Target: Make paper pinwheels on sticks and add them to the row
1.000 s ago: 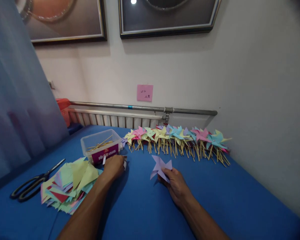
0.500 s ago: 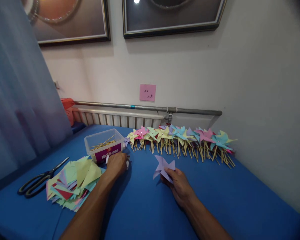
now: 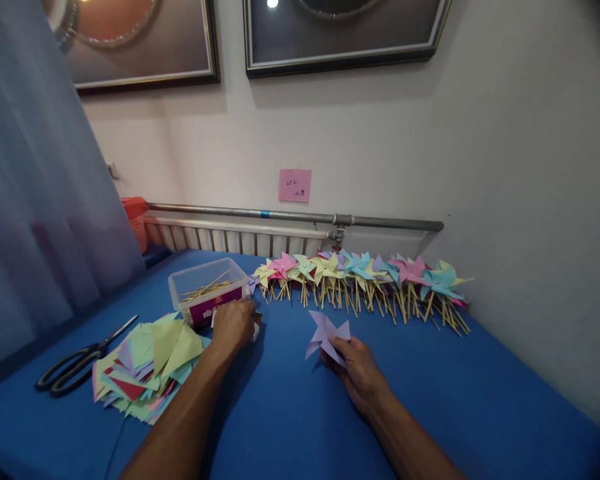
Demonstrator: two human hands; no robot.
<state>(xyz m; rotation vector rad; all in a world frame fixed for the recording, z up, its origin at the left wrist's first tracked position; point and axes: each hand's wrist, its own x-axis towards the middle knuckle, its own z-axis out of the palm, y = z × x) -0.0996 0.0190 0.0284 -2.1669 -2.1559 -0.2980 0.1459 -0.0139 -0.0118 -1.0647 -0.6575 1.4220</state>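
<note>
A folded purple paper pinwheel (image 3: 325, 335) is pinched between the thumb and fingers of my right hand (image 3: 356, 368), above the blue table cover. My left hand (image 3: 234, 325) is curled down over a small white box (image 3: 255, 331) in front of the clear plastic tub (image 3: 179, 280). Its fingertips, and whatever they hold, are hidden. Wooden sticks (image 3: 205, 290) lie inside the tub. Nearer to me, beside my left forearm, is a pile of coloured paper pieces (image 3: 145, 367).
Black-handled scissors (image 3: 87, 357) lie left of the paper pile. Finished pinwheels on sticks (image 3: 360, 267) form a long row at the back, below a metal pipe (image 3: 395, 223) and a radiator (image 3: 220, 239). A blue curtain (image 3: 45, 180) hangs at the left.
My left hand has shifted slightly at the small box, its knuckles a little higher. My right hand and the purple pinwheel stay almost still.
</note>
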